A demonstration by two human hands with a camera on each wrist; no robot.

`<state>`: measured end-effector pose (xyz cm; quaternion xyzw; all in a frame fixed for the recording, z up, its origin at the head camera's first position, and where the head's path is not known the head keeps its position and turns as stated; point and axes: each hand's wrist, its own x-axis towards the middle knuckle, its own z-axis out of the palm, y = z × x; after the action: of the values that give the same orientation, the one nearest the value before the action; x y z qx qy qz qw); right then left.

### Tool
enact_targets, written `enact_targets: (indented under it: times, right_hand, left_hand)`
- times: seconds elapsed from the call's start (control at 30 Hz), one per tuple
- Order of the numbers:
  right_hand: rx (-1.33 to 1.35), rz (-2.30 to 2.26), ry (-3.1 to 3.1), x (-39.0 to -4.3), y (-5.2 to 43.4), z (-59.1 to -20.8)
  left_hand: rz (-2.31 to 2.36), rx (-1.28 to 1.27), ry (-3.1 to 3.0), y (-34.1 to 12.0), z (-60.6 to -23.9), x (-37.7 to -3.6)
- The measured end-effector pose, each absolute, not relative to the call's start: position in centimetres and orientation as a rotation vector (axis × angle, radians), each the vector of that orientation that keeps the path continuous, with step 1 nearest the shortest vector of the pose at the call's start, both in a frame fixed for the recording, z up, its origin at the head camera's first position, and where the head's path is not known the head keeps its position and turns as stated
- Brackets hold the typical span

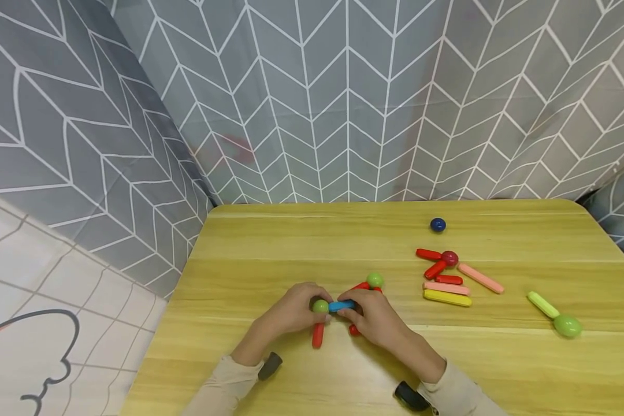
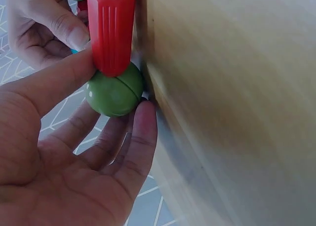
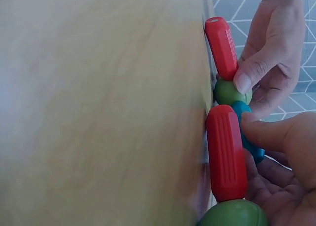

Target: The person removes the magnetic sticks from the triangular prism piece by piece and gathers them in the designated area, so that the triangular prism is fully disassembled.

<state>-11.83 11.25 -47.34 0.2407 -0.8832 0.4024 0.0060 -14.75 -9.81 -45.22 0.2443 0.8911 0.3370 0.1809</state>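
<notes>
My left hand (image 1: 297,309) pinches a green ball (image 1: 320,306) between thumb and fingers. From that ball a red stick (image 1: 318,335) points toward the near edge, its ribbed side showing in the left wrist view. My right hand (image 1: 372,316) grips a blue stick (image 1: 341,305), whose left end meets the green ball; the right wrist view shows the blue stick (image 3: 242,108) partly behind a second red stick (image 3: 227,152). Just beyond the right hand lies another green ball (image 1: 375,280) with red sticks by it, partly hidden by the fingers.
To the right lie a maroon ball (image 1: 449,258) with red sticks, pink sticks (image 1: 481,278) and a yellow stick (image 1: 447,297). A dark blue ball (image 1: 438,225) sits farther back. Far right, a yellow-green stick (image 1: 543,304) touches a large green ball (image 1: 568,326). Patterned curtains border the wooden table (image 1: 270,237).
</notes>
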Motion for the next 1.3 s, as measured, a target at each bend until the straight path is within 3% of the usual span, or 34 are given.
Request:
enact_targets:
  times: [1.3]
  right_hand:
    - [0.469, 1.246, -2.561, -10.9, 13.8, -46.3]
  left_hand:
    - [0.948, 0.654, 2.565, -9.7, -45.7, -14.9]
